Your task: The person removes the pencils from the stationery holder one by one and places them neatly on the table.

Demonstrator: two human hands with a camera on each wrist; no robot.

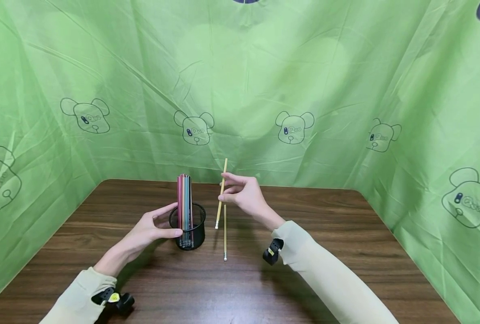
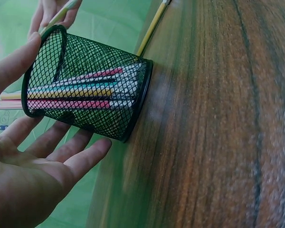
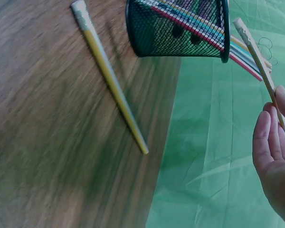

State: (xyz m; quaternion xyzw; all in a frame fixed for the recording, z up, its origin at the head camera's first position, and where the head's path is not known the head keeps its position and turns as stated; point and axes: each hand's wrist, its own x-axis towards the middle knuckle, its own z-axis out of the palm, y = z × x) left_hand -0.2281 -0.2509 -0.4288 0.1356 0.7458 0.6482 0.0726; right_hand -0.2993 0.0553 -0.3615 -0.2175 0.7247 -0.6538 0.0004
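A black mesh pencil cup [image 1: 197,234] stands upright on the table with several coloured pencils [image 1: 185,198] leaning in it, their eraser ends down. My left hand [image 1: 142,231] holds the cup from the left, thumb and fingers curved round its rim and side; the left wrist view shows the fingers [image 2: 80,147] along the mesh. To the right of the cup, my right hand [image 1: 244,193] pinches a yellow pencil [image 1: 221,198] above the table, eraser end down. Another yellow pencil [image 1: 225,238] lies on the table between the cup and my right arm, its eraser end nearest me.
The dark wood-grain table [image 1: 207,288] reaches back to a green cloth [image 1: 244,90] printed with bear outlines, which hangs behind it and at both sides. A black wrist camera [image 1: 273,252] sits at the right cuff and another wrist camera [image 1: 120,301] at the left.
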